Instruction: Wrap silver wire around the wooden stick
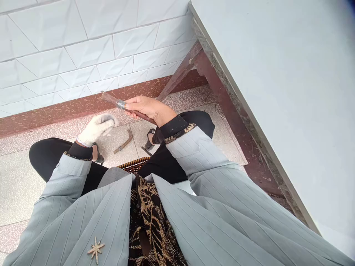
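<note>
My right hand (148, 108) is bare and closed around a brown wooden stick (110, 98) that slants up to the left. Silver wire (120, 104) is wound round it just ahead of my fingertips, and its far end widens a little. A white knitted glove covers my left hand (97, 128), which hangs below and left of that end, apart from it. Its fingers are curled together; whatever may be between them is hidden. On the floor between my feet lies a curved brown piece (124, 142), with a band of binding near its lower end.
A white-topped table (277, 92) with a dark red frame (227, 99) stands close on my right. White tiles (83, 48) cover the wall ahead. The rim of a woven basket (135, 162) shows between my knees, with a dark thin bar (146, 151) nearby.
</note>
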### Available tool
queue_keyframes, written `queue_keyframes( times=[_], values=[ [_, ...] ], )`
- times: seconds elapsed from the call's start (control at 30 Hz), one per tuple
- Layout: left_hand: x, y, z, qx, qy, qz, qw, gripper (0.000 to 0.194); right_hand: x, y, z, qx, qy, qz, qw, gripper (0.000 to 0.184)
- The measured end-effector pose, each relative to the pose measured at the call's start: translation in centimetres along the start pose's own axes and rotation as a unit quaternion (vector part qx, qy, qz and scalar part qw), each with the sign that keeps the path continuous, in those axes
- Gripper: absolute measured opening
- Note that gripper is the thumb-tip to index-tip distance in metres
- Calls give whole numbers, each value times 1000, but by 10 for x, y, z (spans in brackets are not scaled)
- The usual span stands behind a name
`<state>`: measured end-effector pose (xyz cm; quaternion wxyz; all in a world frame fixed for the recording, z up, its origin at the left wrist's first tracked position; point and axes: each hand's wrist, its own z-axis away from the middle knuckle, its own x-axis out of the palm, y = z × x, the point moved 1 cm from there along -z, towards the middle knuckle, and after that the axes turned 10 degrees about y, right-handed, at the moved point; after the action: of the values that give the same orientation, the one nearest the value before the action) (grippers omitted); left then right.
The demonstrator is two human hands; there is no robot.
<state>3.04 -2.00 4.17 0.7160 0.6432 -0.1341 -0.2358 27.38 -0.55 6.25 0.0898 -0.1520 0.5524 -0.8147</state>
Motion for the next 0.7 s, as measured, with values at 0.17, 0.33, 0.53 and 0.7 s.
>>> queue_keyframes(
  times=[0.17,0.33,0.53,0.7],
  values=[
    [-7,20,6,83,-15,-320,944,26,-1,-2,-1,-8,39,281,959,22],
    [-2,24,3,99,-55,-423,899,33,9,7,-4,26,-133,511,849,20],
    [1,11,-6,88,-23,-346,934,32,11,8,1,41,-346,430,833,16],
    [-6,-1,-13,70,32,-250,965,34,-9,-1,2,-84,-257,302,914,20]
  ],
)
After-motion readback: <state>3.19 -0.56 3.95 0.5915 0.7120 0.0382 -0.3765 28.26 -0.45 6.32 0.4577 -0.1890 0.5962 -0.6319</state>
